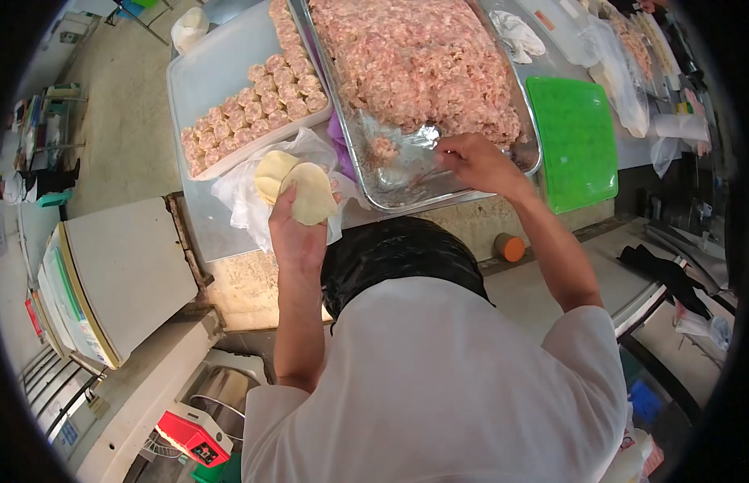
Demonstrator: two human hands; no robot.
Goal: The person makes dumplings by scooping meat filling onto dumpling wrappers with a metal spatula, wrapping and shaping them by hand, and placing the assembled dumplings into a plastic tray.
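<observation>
A round, pale dough wrapper point(313, 196) rests on my left hand point(300, 233), whose fingers are wrapped round its edge. Beside it, a stack of yellowish wrappers point(271, 175) lies on a crumpled white plastic sheet point(238, 190). My right hand point(475, 163) is closed at the near end of a metal tray point(455, 196), on something shiny that I cannot make out well. Minced meat point(423, 56) fills the far part of that tray, and a small lump of meat point(383, 150) sits apart near its left corner. Rows of filled dumplings point(266, 101) stand to the left.
A translucent tray point(181, 88) lies under the dumplings. Right of the metal tray is a green lid point(569, 145), with a white cloth point(517, 36) farther back. An orange-ended cylinder point(510, 247) lies below the table edge. A red and white device point(194, 435) is at the lower left.
</observation>
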